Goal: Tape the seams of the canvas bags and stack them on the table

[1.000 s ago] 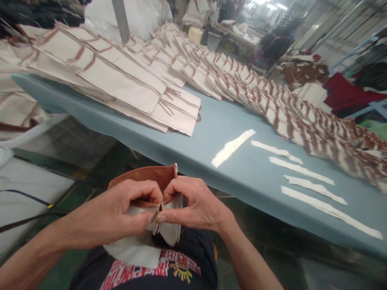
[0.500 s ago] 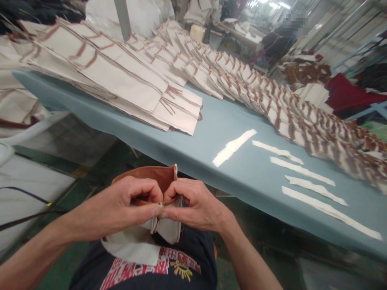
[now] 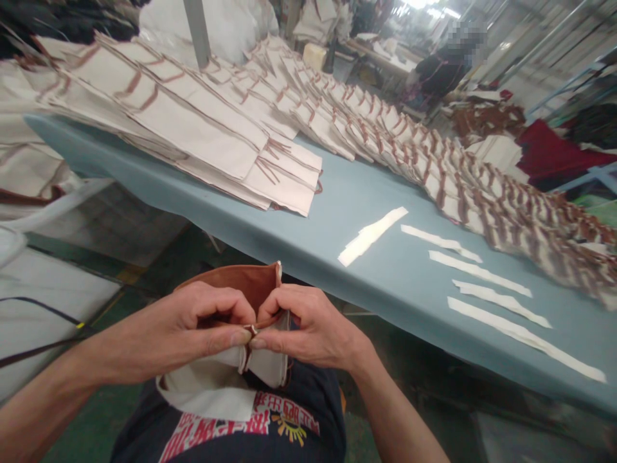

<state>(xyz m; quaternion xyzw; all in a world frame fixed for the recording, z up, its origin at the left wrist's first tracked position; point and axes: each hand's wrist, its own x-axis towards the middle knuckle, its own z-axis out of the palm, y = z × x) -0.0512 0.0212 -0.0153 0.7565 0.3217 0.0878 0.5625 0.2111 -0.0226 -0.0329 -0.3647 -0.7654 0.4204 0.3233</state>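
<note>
Both hands are closed on a cream fabric bag piece point(image 3: 270, 364) with a brown inside, held over my lap. My left hand point(image 3: 212, 325) pinches its brown-trimmed edge between thumb and fingers. Close beside it, my right hand point(image 3: 301, 325) pinches the same edge, thumbs pointing at each other. Between the thumbs, a seam with a small pale end shows. The brown lining point(image 3: 236, 278) stands up behind my fingers, and a loose cream flap point(image 3: 212, 392) hangs below the left hand. My curled fingertips are partly hidden in the fold.
A blue-covered table point(image 3: 308, 247) runs across in front. On it lie several white strips point(image 3: 491, 276), a stack of cream panels point(image 3: 193, 122) and long rows of cream-and-brown pieces point(image 3: 385, 135). White bins point(image 3: 91, 212) stand at left. Another person point(image 3: 441, 67) is in the background.
My hands have drawn slightly apart at the pinched seam, the left one shifting a little left. Both still grip the bag piece. The things on the table lie as before.
</note>
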